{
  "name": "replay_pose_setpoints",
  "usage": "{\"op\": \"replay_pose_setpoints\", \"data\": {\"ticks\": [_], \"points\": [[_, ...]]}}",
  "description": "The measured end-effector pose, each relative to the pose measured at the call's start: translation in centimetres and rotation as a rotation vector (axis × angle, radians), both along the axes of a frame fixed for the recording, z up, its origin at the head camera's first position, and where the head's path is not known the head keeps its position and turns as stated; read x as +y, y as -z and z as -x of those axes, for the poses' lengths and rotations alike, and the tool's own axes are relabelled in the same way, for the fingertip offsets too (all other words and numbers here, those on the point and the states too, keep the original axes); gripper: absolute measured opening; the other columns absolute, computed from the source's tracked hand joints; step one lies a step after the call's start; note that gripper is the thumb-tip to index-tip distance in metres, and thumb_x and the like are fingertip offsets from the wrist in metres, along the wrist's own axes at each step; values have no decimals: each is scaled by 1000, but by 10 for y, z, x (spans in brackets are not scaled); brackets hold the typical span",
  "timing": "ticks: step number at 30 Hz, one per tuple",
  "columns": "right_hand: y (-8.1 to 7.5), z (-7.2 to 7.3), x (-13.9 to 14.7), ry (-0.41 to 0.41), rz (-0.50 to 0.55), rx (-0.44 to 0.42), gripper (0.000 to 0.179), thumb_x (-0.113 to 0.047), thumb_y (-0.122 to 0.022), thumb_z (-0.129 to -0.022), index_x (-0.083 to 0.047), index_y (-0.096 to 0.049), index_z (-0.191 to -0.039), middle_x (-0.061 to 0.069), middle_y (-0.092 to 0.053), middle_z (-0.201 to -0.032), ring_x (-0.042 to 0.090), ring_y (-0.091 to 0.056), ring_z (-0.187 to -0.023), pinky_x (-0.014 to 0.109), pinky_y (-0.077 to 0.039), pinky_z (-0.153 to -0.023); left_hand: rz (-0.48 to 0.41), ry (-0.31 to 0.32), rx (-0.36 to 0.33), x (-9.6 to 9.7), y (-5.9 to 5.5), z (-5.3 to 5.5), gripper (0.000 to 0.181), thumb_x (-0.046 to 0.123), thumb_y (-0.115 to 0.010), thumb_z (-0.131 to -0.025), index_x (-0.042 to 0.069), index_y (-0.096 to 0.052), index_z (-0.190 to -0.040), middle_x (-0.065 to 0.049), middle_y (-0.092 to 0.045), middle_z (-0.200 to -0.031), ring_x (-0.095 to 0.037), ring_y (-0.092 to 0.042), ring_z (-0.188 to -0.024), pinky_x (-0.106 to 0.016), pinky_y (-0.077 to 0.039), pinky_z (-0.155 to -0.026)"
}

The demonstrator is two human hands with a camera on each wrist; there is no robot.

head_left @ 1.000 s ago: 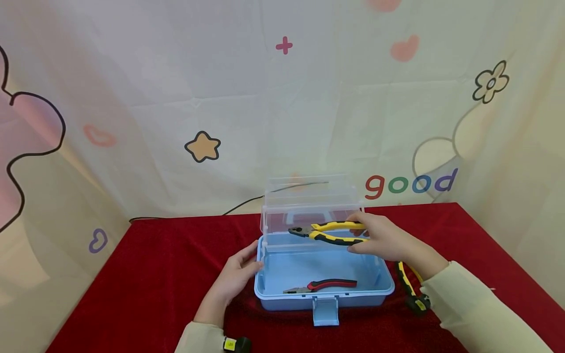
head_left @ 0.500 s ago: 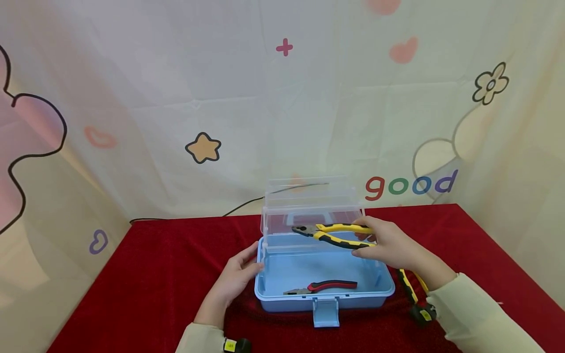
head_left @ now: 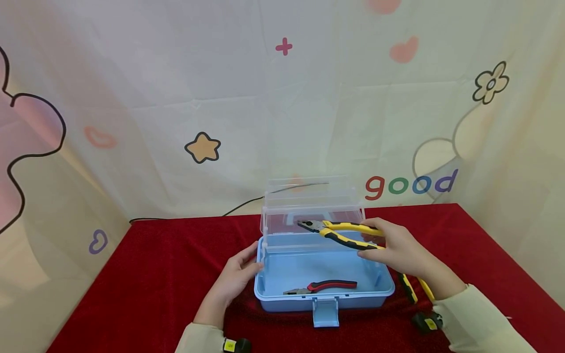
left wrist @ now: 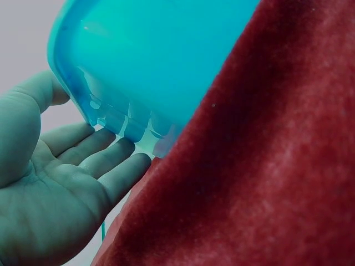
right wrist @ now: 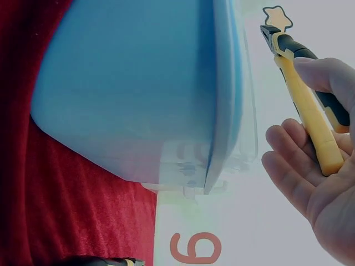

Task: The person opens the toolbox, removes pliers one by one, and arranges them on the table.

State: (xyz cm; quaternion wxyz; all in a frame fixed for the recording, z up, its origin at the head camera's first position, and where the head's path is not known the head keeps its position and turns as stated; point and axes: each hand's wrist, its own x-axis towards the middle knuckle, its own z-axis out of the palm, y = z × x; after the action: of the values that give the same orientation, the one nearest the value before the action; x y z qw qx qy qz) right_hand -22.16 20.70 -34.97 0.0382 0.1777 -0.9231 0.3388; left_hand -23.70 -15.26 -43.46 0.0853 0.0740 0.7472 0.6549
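A light-blue toolbox [head_left: 324, 301] stands on the table with its clear lid [head_left: 313, 215] raised at the back. My left hand [head_left: 234, 274] holds its left side, thumb at the rim and fingers against the outer wall [left wrist: 150, 61]. Above the box's right part, my right hand [head_left: 395, 247] grips a pair of pliers [head_left: 328, 229] by yellow-and-black handles. The jaws point left, and the handles are spread. Inside the box, along the front wall, lies a second pair of pliers [head_left: 331, 284] with red-and-black handles; its lower part is hidden by the rim.
Yellow-and-black handles of another tool [head_left: 408, 288] lie on the red tablecloth [head_left: 154, 284] right of the box, partly hidden under my right wrist. A dark cable [head_left: 243, 203] runs behind the table edge. A printed curtain [head_left: 247, 98] hangs behind.
My right hand has drawn the yellow-and-black pliers to the right, and their jaws now tilt upward at the left. The left hand and the box have stayed put.
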Motion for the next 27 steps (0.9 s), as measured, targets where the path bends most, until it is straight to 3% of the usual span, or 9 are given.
{"op": "replay_pose_setpoints", "data": {"ticks": [27], "points": [[19, -18, 14, 104, 103, -6, 62, -23, -78, -76, -5, -48, -127, 19, -60, -119, 34, -65, -103, 30, -60, -70, 10, -6, 13, 0, 1, -1, 60, 15, -59, -91, 13, -36, -146, -11, -38, -150, -33, -45, -132, -45, -44, -100]]}}
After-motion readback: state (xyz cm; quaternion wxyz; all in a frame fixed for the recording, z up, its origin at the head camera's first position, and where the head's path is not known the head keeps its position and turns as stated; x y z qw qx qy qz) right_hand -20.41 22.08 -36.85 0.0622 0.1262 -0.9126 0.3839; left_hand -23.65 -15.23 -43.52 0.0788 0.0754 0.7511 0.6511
